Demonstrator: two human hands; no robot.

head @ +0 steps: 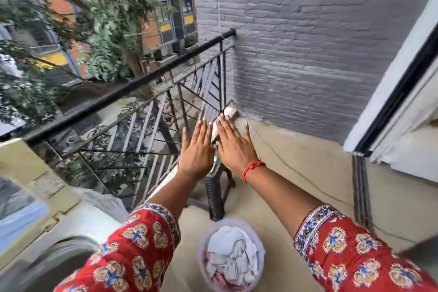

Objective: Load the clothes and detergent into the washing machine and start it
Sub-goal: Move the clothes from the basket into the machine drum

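I stand on a balcony with both arms stretched forward. My left hand [198, 149] and my right hand [234, 144] hover side by side with straight fingers, palms down, holding nothing. Below them on the floor stands a round pale basket [203, 242] filled with white and some pink clothes [231, 257]. The washing machine [54, 239] is at the lower left; its round drum opening [59, 265] shows blurred at the bottom edge. I see no detergent.
A black metal railing [132, 85] runs along the left of the balcony. A dark wicker stool [216, 187] stands under my hands. A grey brick wall [308, 42] closes the far side, and a white door frame [391, 83] is on the right.
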